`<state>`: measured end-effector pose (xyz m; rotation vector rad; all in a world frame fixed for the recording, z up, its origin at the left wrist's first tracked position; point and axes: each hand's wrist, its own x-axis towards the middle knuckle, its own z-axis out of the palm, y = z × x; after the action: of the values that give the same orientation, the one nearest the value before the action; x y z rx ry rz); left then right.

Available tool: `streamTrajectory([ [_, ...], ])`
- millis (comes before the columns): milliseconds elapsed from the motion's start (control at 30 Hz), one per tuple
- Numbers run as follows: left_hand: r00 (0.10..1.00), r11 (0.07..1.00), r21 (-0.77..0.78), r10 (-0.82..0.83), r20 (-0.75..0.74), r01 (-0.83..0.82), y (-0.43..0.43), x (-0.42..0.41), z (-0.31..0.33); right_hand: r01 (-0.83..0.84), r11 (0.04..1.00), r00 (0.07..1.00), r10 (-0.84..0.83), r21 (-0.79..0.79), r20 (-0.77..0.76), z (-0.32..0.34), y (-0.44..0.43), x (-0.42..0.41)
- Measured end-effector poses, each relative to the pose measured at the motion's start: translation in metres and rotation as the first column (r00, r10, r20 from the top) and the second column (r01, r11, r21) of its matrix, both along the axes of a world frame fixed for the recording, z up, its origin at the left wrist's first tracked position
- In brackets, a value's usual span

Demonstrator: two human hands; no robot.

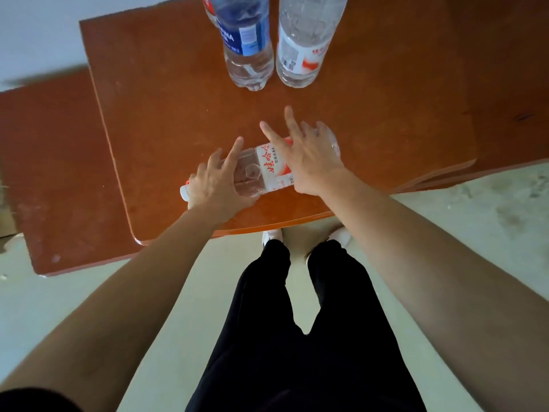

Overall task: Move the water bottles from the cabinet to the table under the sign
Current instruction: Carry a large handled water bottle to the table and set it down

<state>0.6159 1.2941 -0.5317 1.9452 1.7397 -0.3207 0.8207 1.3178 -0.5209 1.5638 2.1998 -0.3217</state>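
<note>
Head view: a water bottle (273,166) lies on its side on the brown surface (166,99), near the front edge, w/ its white cap (184,192) pointing to 8 o'clock and its base to 2 o'clock. Prob. flat b/c it's either being set down or about to be stood up; can't say which. Left grip (215,185) sits over the neck end, right grip (309,162) over the base end. Both have fingers splayed and nearly straight, spread across the bottle rather than wrapped round it, so both are open-handed, at most resting on it. Forearms reach in from 6 o'clock, palms down. At 12 o'clock 2 more stand upright, close side by side: blue-label bottle (248,43) and white-label bottle (303,46), well apart from the lying one. That looks like the drop-off spot. No sign or cabinet in view.
</note>
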Motion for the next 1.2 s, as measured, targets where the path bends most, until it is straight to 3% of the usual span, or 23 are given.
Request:
streamTrajectory([
  [133, 0.994, 0.996, 0.012, -0.090, -0.066, 0.091, -0.008, 0.002, 0.001, 0.098, 0.995, 0.995, -0.098, -0.014, 0.012, 0.008, -0.031, -0.003],
  [333, 0.935, 0.938, 0.026, -0.340, -0.102, 0.344, -0.030, 0.025, 0.004, 0.373, 0.925, 0.925, -0.377, -0.069, -0.050, 0.018, -0.103, 0.014],
  [467, 0.808, 0.812, 0.008, -0.579, -0.105, 0.583, -0.077, 0.075, 0.011, 0.640, 0.760, 0.752, -0.650, -0.112, -0.111, 0.005, -0.197, 0.048],
  [633, 0.487, 0.488, 0.004, -0.871, -0.064, 0.873, -0.178, 0.154, 0.028, 0.857, 0.512, 0.512, -0.859, -0.060, -0.011, 0.029, -0.365, 0.069],
  [767, 0.054, 0.051, 0.079, -0.998, -0.040, 0.996, -0.327, 0.212, 0.061, 0.995, 0.098, 0.099, -0.995, 0.028, -0.016, 0.068, -0.550, 0.050],
  [800, -0.012, -0.017, 0.101, -0.999, -0.045, 0.995, -0.353, 0.222, 0.067, 0.998, 0.038, 0.040, -0.999, 0.048, -0.032, 0.075, -0.581, 0.044],
  [833, -0.052, -0.058, 0.134, -0.997, -0.050, 0.989, -0.370, 0.224, 0.071, 0.999, -0.008, -0.006, -0.999, 0.041, -0.043, 0.078, -0.601, 0.037],
  [867, -0.224, -0.235, 0.190, -0.972, -0.078, 0.953, -0.435, 0.228, 0.087, 0.984, -0.155, -0.151, -0.987, 0.085, -0.052, 0.093, -0.668, 0.013],
  [933, -0.323, -0.324, 0.242, -0.945, -0.047, 0.914, -0.493, 0.234, 0.104, 0.954, -0.278, -0.272, -0.960, 0.111, -0.069, 0.110, -0.729, -0.002],
  [1000, -0.525, -0.518, 0.354, -0.847, -0.084, 0.779, -0.595, 0.231, 0.132, 0.863, -0.463, -0.454, -0.886, 0.203, -0.093, 0.139, -0.823, -0.044],
  [1200, -0.767, -0.674, 0.567, -0.632, -0.110, 0.474, -0.806, 0.220, 0.225, 0.572, -0.699, -0.705, -0.687, 0.428, -0.180, 0.219, -0.997, -0.124],
])
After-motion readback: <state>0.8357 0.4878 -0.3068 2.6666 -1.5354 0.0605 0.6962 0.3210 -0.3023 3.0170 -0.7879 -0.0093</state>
